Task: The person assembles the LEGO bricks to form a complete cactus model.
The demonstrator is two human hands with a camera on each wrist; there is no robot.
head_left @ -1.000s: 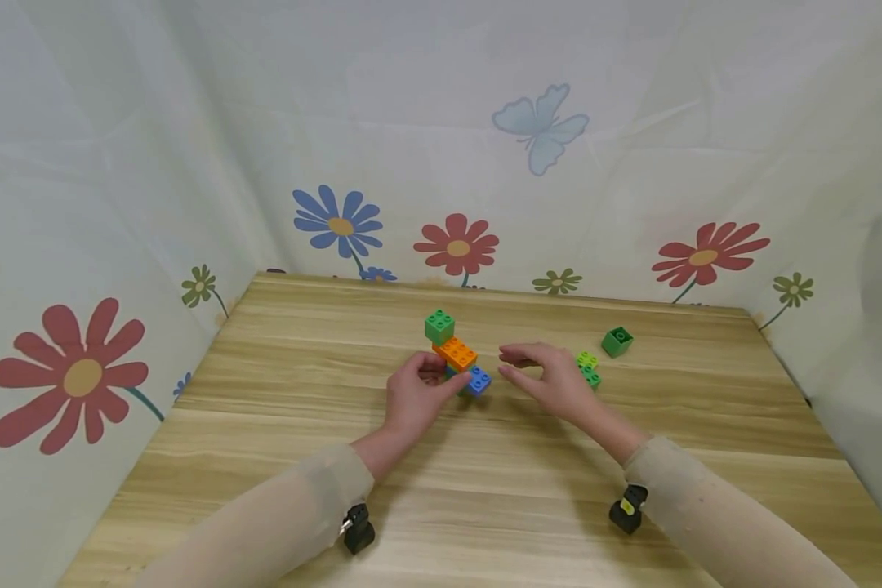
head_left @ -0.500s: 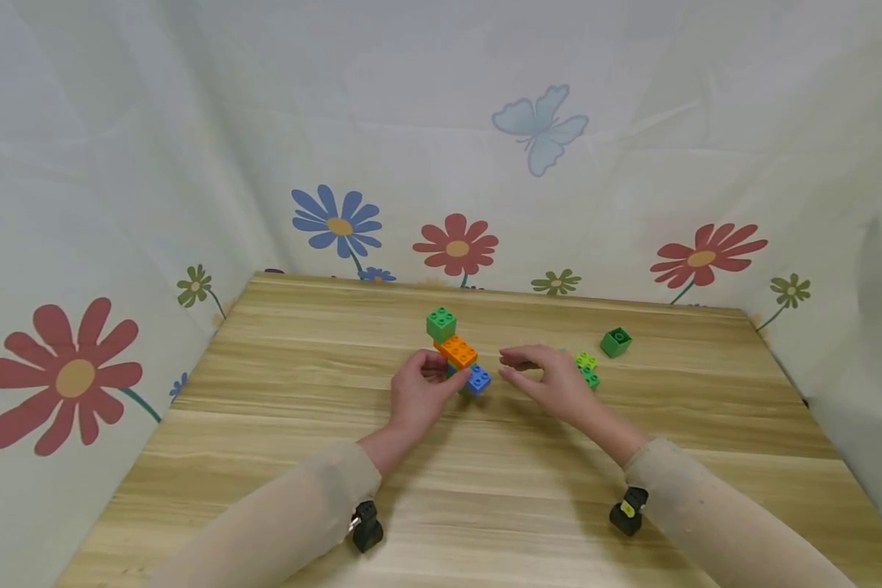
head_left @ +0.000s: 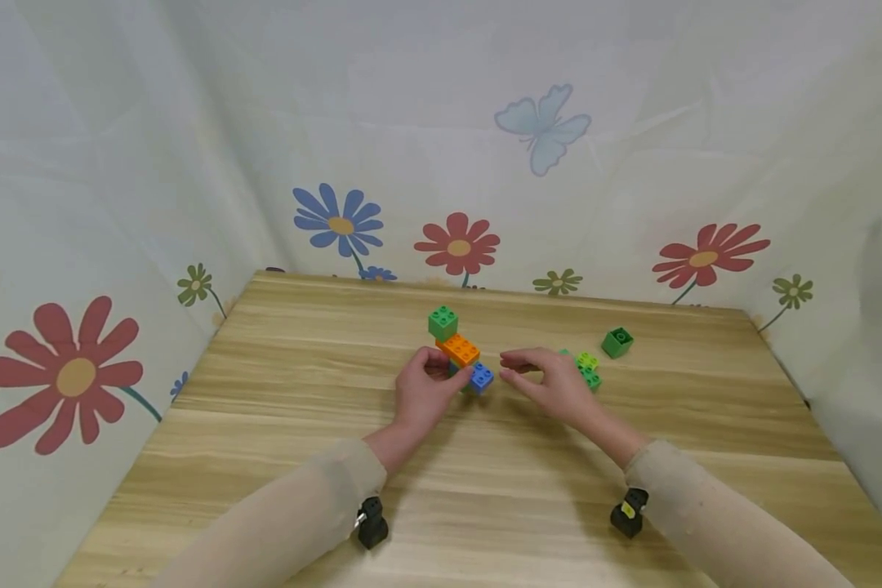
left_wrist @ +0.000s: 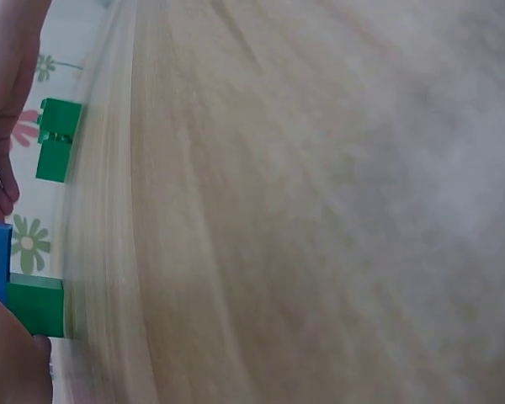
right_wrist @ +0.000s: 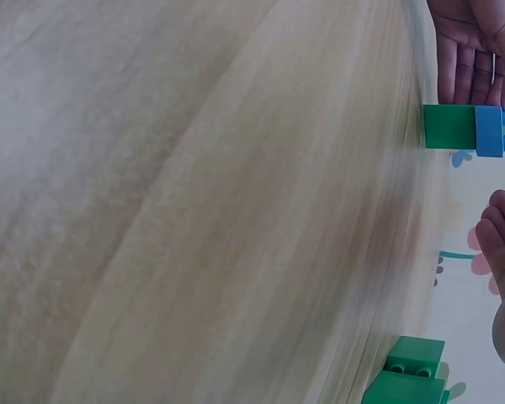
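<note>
Head view, with both wrist views. We see a stack of studded plastic bricks [head_left: 459, 353] standing near the middle of the light wooden bench [head_left: 485, 490], somewhat toward its far edge. The stack is built from a green square brick [head_left: 443, 322] at the top, an orange oblong brick [head_left: 461, 350] below it, a blue brick [head_left: 481, 377] jutting toward the right, and a green base brick [right_wrist: 449, 126] that shows clearly only in the right wrist view.

The left hand [head_left: 425, 394] grips the stack from its near left side: the thumb lies against the blue brick, and the curled fingers [head_left: 434, 360] close around the lower bricks. How firmly they press we cannot tell, since the wrist views catch only the edges of the hands.

The right hand [head_left: 551, 382] hovers just beside the blue brick on its right. Its thumb and forefinger are brought near each other with a small gap between them, and they pinch nothing that we can see; the remaining fingers are loosely bent.

Just beyond the right hand lies a small cluster of light and dark green bricks [head_left: 586, 369]. A single green brick with its hollow side turned up [head_left: 617, 341] rests farther toward the far right corner of the bench. A flower-printed white curtain [head_left: 441, 163] encloses the bench on three sides.
</note>
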